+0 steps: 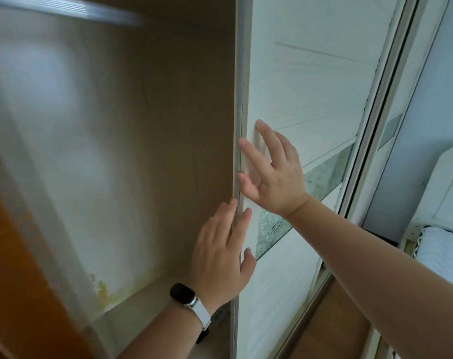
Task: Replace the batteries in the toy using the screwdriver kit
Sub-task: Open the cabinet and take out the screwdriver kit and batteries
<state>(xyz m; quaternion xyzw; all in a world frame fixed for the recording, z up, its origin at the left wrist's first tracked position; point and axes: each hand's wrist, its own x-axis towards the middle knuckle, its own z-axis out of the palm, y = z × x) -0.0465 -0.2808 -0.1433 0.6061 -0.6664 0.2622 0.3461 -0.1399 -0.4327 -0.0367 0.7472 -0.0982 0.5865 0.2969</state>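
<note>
A wardrobe's sliding door (310, 86) is being pressed by two bare hands at the centre of the frame. The right hand (274, 169) is being laid flat on the door face just beside its upright edge (239, 73), its fingers (253, 156) straight and spread, with nothing being gripped. Below it, the left hand (220, 244), on whose wrist a watch (184, 294) is being worn, is being set across the same edge, fingers straight and open as well.

Neither the toy nor the screwdriver kit is being shown anywhere in the frame. Their place, the way they point and their long axis therefore cannot be told. The open wardrobe interior (116, 151) at the left is blurred, and on the pale shelf (147, 301) at its foot nothing can be made out.

A risk is being run here, by this reading: fingertips lying across the door edge could be pinched if the door is being slid towards a frame or a second panel. Uneven pressure from the two hands could also leave the door being jammed in its track. A bed (443, 255) is being glimpsed at the lower right.
</note>
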